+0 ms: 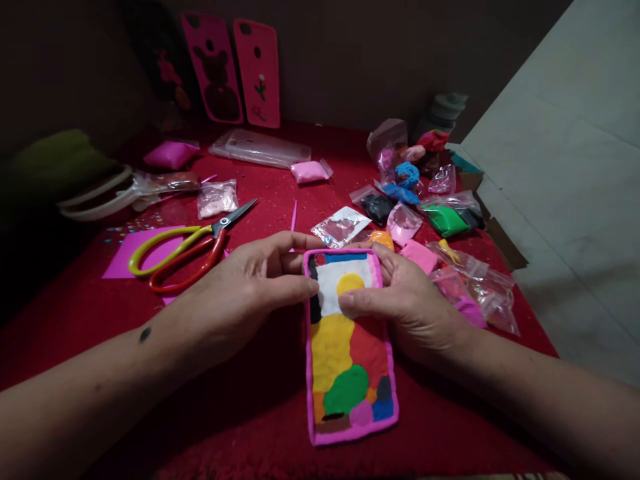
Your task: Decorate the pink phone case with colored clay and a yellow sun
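A flat, phone-sized clay panel (333, 350) lies between my hands, tilted toward me. Its raised rim is pink, and its face carries patches of white, yellow, red, green, blue, orange, black and brown clay. My left hand (270, 277) grips the upper left edge, thumb on the rim by the black strip. Round the upper right edge closes my right hand (400, 293), its thumb pressing at the lower edge of a yellow clay disc (351, 283) on the white patch. The fingers behind the panel are partly hidden.
Scissors (220, 230) with yellow and red handles lie left on pink paper (125, 257). Bags of coloured clay, including a green one (445, 220), crowd the right. Clear phone cases (260, 148) lie at the back; decorated pink cases (257, 73) lean on the wall.
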Available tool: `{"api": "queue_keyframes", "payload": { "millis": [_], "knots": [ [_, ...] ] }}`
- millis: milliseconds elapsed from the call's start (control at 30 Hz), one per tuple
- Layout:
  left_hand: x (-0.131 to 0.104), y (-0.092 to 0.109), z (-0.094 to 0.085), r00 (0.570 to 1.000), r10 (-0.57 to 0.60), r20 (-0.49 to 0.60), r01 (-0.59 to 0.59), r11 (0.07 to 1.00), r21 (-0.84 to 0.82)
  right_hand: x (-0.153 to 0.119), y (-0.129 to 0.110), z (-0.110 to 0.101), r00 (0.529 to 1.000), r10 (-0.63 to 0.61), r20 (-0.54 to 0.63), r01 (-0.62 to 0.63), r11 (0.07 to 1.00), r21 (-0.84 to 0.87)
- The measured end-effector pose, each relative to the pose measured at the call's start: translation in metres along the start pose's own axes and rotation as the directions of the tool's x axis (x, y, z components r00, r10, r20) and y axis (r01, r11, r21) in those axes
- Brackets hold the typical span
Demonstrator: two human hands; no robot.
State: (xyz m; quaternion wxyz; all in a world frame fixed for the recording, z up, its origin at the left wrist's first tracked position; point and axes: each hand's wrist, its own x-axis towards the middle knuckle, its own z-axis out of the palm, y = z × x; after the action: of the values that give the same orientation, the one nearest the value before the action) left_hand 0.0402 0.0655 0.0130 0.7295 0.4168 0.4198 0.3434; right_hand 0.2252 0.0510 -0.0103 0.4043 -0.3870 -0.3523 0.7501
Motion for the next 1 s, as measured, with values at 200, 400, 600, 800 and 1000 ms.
{"api": "queue_keyframes", "payload": {
  "millis": [200,400,600,800,1000],
  "knots": [
    [0.0,-0.001,-0.004,0.999,-0.002,-0.043,0.003,1.0,0.023,0.002,-0.008,0.005,0.999,0.024,-0.031,-0.021,0.997,0.075],
    [0.001,0.0,-0.006,0.999,-0.008,-0.043,0.008,1.0,0.008,0.004,-0.011,0.0,1.0,-0.016,0.0,0.016,0.999,0.029],
    [0.003,-0.001,-0.005,0.998,0.004,-0.059,-0.004,1.0,-0.009,0.003,-0.008,-0.004,0.999,-0.023,0.042,0.025,0.999,-0.043],
    [0.002,-0.002,-0.005,0.998,-0.015,-0.059,0.016,1.0,0.021,0.005,-0.006,-0.005,0.999,-0.021,0.028,0.024,0.995,-0.097],
    [0.004,-0.003,-0.006,0.998,0.001,-0.058,0.001,1.0,0.025,0.007,-0.006,-0.007,0.999,-0.01,0.036,0.013,0.997,-0.08]
  ]
}}
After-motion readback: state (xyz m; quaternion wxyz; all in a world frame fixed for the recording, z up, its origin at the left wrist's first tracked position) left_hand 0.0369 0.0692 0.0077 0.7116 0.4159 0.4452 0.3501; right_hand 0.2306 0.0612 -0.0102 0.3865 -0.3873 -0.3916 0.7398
